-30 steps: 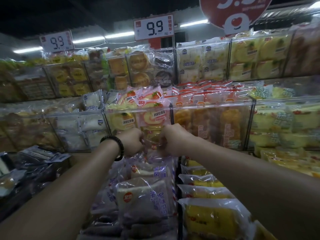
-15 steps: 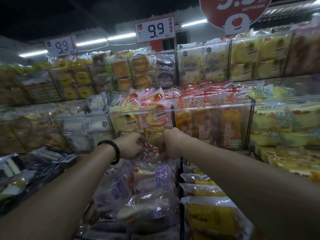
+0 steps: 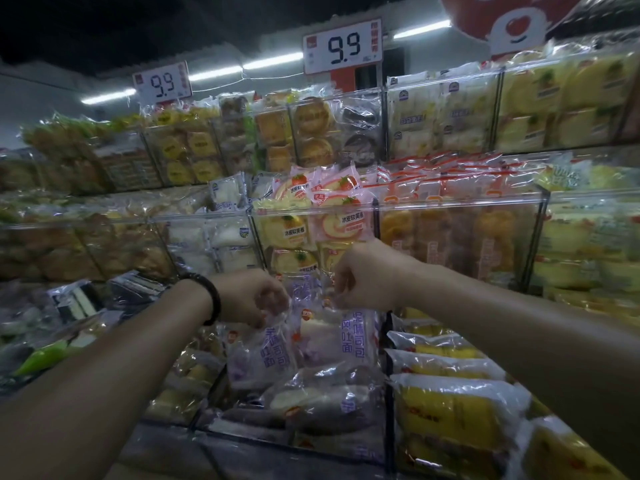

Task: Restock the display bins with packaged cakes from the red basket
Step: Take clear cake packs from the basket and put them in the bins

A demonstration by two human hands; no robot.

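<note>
Both my hands reach over a clear bin (image 3: 207, 422) of white cakes in purple-lettered wrappers. My left hand (image 3: 249, 296), a black bead bracelet on its wrist, pinches the top of one packaged cake (image 3: 258, 355). My right hand (image 3: 363, 275) grips the top edge of a second packaged cake (image 3: 341, 336) beside it. Both packets stand upright, side by side, above more of the same cakes (image 3: 322, 400) lying in the bin. The red basket is out of view.
Yellow packaged cakes (image 3: 446, 410) fill the bin to the right. Behind stands a clear bin tier (image 3: 311, 209) with roll cakes, and a higher tier (image 3: 443, 109) above it. Price signs (image 3: 343, 45) reading 9.9 stand on top. Dark packets (image 3: 76, 303) lie at left.
Both hands have drawn back and down from the middle tier, holding the two purple-lettered packets upright over the front bin. The view has tilted slightly.
</note>
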